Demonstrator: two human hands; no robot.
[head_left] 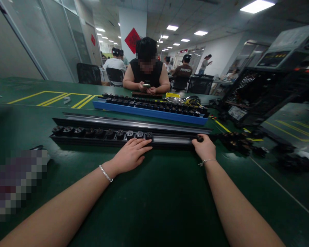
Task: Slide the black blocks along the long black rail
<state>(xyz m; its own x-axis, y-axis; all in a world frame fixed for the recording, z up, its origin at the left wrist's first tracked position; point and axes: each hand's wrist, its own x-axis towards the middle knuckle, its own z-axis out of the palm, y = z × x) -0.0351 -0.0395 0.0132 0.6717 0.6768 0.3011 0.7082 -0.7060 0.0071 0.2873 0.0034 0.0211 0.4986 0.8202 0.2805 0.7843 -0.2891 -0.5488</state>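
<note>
A long black channel rail lies across the green table in front of me. Several small round black pieces with metallic tops sit in a row along its left and middle part. My left hand lies with fingers outstretched on the rail's near edge, by the last pieces of that row. At the rail's right end, my right hand pinches another small round black piece. Its underside is hidden by the fingers. Between the hands, the shiny inner floor of the rail shows.
Just behind lies a second black rail, then a blue tray holding rows of similar pieces. Loose black parts are heaped at right near an open computer case. A person sits opposite with a phone. A pixelated object lies at left.
</note>
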